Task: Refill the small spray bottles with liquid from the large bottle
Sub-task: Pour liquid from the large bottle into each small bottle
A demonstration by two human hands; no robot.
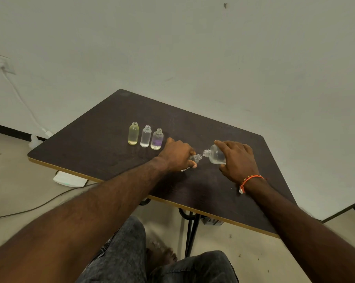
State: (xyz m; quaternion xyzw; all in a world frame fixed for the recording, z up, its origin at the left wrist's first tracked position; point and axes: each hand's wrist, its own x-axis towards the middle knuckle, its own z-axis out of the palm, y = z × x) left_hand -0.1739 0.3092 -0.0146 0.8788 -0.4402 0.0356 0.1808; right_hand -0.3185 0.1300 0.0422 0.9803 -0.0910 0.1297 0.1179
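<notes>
We sit at a dark desk set against a pale wall, with both arms reaching forward over it. Our right hand grips the large bottle, fingers curled over its rounded body, and holds it tipped well over so its open neck points left and down. Clear liquid lies pooled in the low side of that bottle. Our left hand is closed around a small bottle; only its threaded neck shows past our fingers, tilted toward the large bottle. The two mouths meet, or very nearly so; we cannot tell whether they touch. The two hands are near each other but apart, each clamped on its own bottle.

Farther back and to the left, three more small bottles stand upright in a close row, all uncapped. The yellow bottle is at the left end, the clear bottle is in the middle, and the purple-labelled bottle is at the right end, nearest our left hand.

An orange bracelet circles our right wrist. On the floor beyond the desk's left edge lie a white box and a cable. Our knees in grey jeans show below.
</notes>
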